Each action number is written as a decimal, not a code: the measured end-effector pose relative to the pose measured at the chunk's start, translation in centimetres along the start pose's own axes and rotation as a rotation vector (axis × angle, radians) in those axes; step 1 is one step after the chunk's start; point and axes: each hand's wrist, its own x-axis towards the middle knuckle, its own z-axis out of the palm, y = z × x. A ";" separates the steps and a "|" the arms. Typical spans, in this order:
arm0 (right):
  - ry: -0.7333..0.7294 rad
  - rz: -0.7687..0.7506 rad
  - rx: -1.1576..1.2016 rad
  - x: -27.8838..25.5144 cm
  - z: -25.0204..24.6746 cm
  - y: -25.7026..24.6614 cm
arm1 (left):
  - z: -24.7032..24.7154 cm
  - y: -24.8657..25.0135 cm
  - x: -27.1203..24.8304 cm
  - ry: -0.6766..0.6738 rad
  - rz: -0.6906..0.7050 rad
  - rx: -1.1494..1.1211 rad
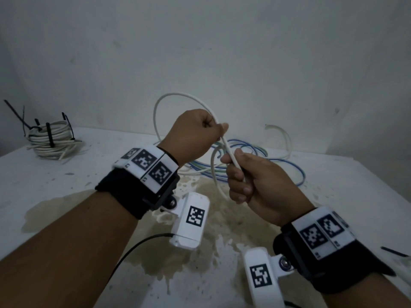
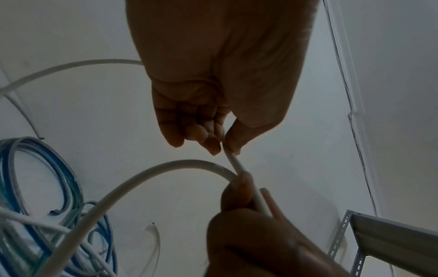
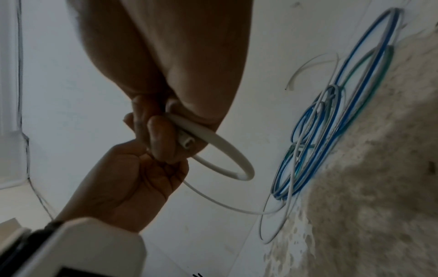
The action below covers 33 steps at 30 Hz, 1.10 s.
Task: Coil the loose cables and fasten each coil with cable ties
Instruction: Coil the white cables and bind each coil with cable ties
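A white cable (image 1: 178, 94) arcs up in a loop above the table. My left hand (image 1: 212, 127) pinches it between thumb and curled fingers, which the left wrist view shows as left fingertips (image 2: 214, 148) on the white cable (image 2: 233, 163). Just below, my right hand (image 1: 235, 172) grips the same cable in a fist. In the right wrist view the right fingers (image 3: 163, 138) hold the cable's cut end (image 3: 187, 143) against a small loop (image 3: 227, 150). The rest of the cable trails down into a loose heap of blue and white cables (image 1: 255, 156).
A white coil (image 1: 51, 138) bound with black cable ties (image 1: 49, 133) sits at the table's back left. One black tie (image 1: 393, 251) lies at the right edge. A brown stain (image 1: 211, 218) spreads over the white table. A metal shelf frame (image 2: 355, 234) stands to the right.
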 end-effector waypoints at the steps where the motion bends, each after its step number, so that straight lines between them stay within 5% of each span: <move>1: -0.007 0.008 -0.009 0.0 -0.1 -0.2 | 0.1 0.0 0.2 0.012 -0.008 -0.002; 10: 0.013 0.027 -0.051 -0.2 -0.2 -1.6 | 0.4 -1.3 1.7 0.143 0.001 0.015; 13: 0.003 0.053 0.010 -0.3 -0.2 -3.3 | 0.7 -1.7 1.9 0.268 0.337 0.293; 15: -0.018 0.043 0.082 -0.5 0.0 -5.0 | 1.0 -1.7 1.8 0.165 0.468 0.229; 18: -0.028 -0.052 0.217 0.0 -0.2 -8.1 | 1.6 -2.4 1.7 0.077 0.392 0.104; 23: 0.078 -0.247 0.585 0.6 -2.7 -13.8 | 1.7 -5.6 1.5 0.092 0.313 0.198; 26: 0.145 -0.306 0.572 0.9 -3.7 -14.9 | 1.6 -6.5 1.0 0.076 0.288 0.260; 33: 0.330 -0.232 0.203 3.5 -3.2 -12.0 | 1.1 -6.2 -0.3 -0.165 0.537 0.571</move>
